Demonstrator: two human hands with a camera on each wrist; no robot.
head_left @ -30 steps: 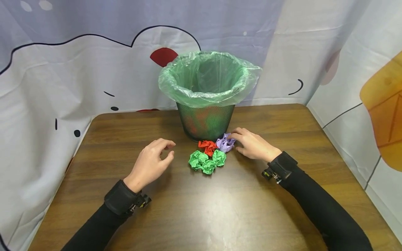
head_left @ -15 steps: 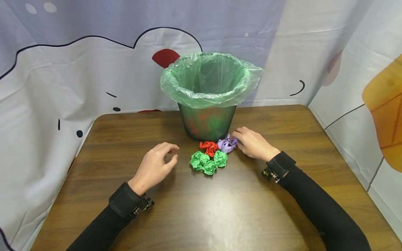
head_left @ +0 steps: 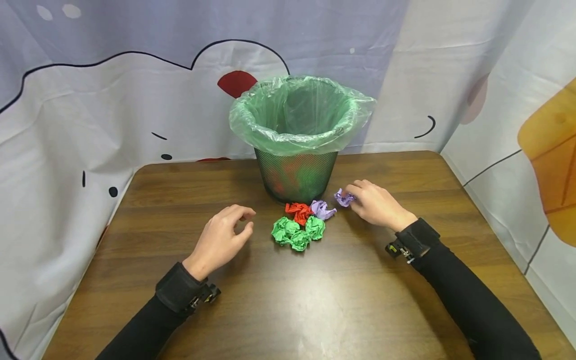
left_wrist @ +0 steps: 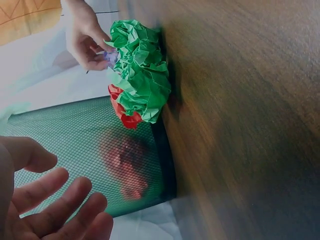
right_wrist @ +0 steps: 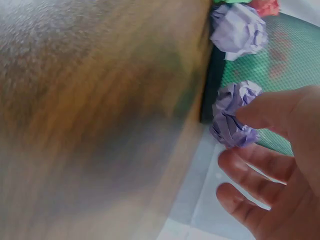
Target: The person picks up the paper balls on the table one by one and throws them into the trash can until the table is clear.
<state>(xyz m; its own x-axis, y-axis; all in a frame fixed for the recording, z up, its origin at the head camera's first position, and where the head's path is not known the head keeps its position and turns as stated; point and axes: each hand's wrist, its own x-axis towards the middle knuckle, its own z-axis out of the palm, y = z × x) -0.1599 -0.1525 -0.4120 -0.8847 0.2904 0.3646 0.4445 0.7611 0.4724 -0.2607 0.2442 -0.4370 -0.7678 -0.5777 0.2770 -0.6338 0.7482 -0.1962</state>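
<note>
My right hand (head_left: pixel 375 204) pinches a crumpled purple paper ball (head_left: pixel 344 198) between thumb and fingers, just right of the bin's foot; the right wrist view shows the thumb pressed on this ball (right_wrist: pixel 234 114). A second purple paper ball (head_left: pixel 322 210) lies to its left, beside a red paper ball (head_left: pixel 299 212). Several green paper balls (head_left: pixel 299 240) cluster in front of these. Left of the cluster, my left hand (head_left: pixel 220 241) hovers with loosely bent fingers and nothing in it. In the left wrist view the green balls (left_wrist: pixel 142 70) partly hide the red one.
A mesh bin (head_left: pixel 297 175) with a green plastic liner (head_left: pixel 301 142) stands at the table's back edge, right behind the paper balls. Red and green shapes show through its mesh. A printed curtain (head_left: pixel 112 110) hangs behind the wooden table (head_left: pixel 270 310).
My right hand has drawn one purple paper ball to the right, apart from the other purple one. The left hand shifted slightly right at first, then stayed nearly still.
</note>
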